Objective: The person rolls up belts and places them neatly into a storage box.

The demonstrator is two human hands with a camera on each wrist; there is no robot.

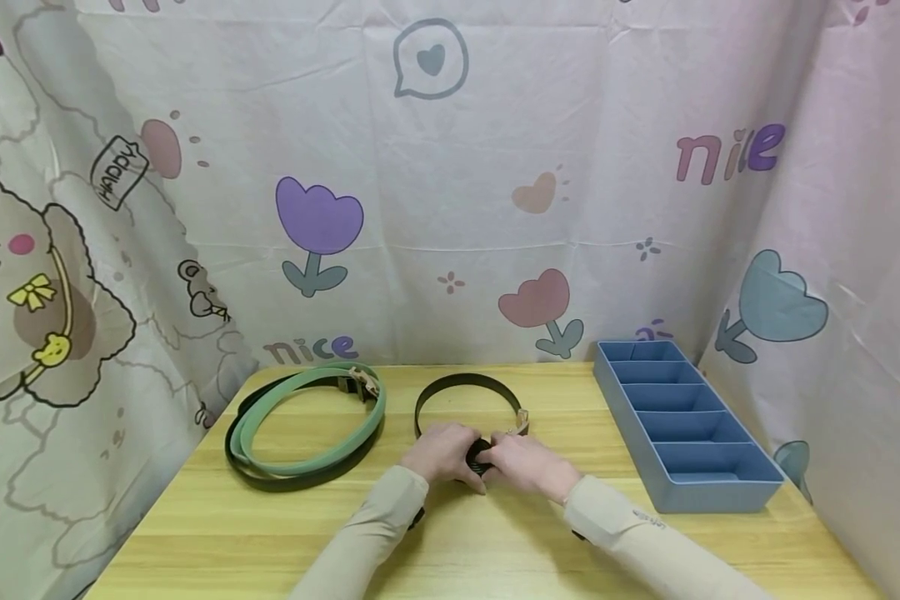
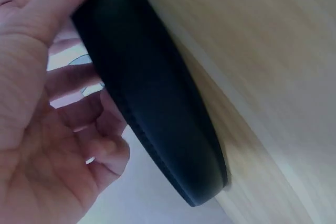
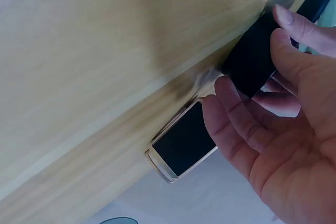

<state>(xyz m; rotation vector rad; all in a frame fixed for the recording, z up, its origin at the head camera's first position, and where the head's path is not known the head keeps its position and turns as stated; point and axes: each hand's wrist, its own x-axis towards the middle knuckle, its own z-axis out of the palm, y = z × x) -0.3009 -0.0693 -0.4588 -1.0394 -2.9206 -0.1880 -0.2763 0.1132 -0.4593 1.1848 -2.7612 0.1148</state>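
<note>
A black belt (image 1: 467, 380) stands on its edge in a loop at the table's middle, its near part gathered between both hands. My left hand (image 1: 442, 452) pinches the strap from the left; in the left wrist view, the thumb lies along the belt (image 2: 152, 93) with the other fingers behind it. From the other side my right hand (image 1: 527, 462) holds the strap (image 3: 252, 51) between thumb and fingers. A gold-framed buckle (image 3: 164, 163) with a black face sits just beyond the right fingertips. The hands partly cover the gathered section in the head view.
To the left, a green belt (image 1: 251, 421) and a dark belt (image 1: 288, 482) lie coiled together, buckles at the back. A blue-grey divided organizer box (image 1: 708, 497) with several compartments stands at the right. A printed curtain (image 1: 435, 167) hangs behind the wooden table (image 1: 217, 542).
</note>
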